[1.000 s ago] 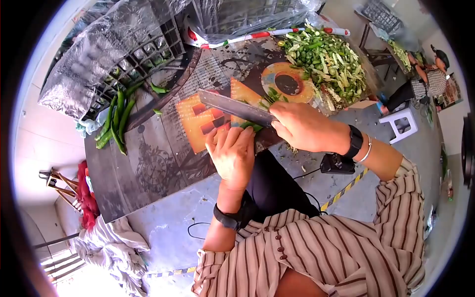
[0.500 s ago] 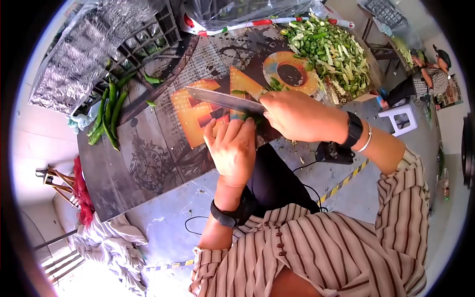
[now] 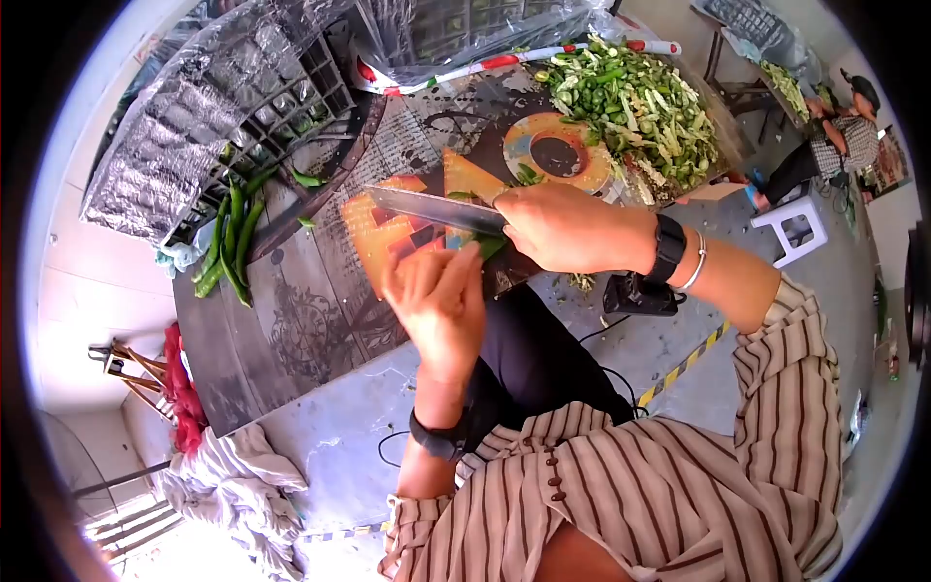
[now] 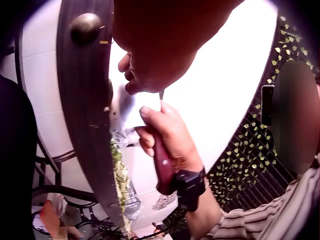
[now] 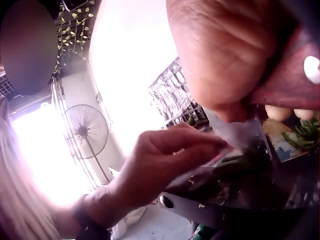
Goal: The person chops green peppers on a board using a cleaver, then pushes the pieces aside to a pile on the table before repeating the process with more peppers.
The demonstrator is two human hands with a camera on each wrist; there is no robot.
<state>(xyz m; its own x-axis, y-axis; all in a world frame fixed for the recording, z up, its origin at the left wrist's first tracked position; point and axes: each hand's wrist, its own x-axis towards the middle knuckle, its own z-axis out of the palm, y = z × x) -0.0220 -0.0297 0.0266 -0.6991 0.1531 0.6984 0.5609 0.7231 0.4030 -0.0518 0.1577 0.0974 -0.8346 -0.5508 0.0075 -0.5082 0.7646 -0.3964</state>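
Observation:
My right hand (image 3: pixel 572 228) grips a broad-bladed knife (image 3: pixel 427 207), blade pointing left low over the tabletop. Its red-brown handle (image 4: pixel 162 162) shows in the left wrist view. A green chili pepper (image 3: pixel 493 245) lies below the blade, partly covered by the right hand. Just in front of it is my left hand (image 3: pixel 438 306), fingers loosely bent and nothing seen in them; in the right wrist view the left hand (image 5: pixel 165 155) has its fingertips close above the dark green pepper (image 5: pixel 240 166). Small green pieces (image 3: pixel 527 176) lie beyond the knife.
A large heap of chopped green chilies (image 3: pixel 635 116) covers the table's far right. Whole chilies (image 3: pixel 231 238) lie at the left, beside a plastic-covered black crate (image 3: pixel 272 107). A white stool (image 3: pixel 790 233) and another person (image 3: pixel 839 141) are at the right.
The knife and right hand have shifted slightly left. My left hand, earlier with fingertips down by the pepper, has drawn back a little toward the body and its fingers have loosened.

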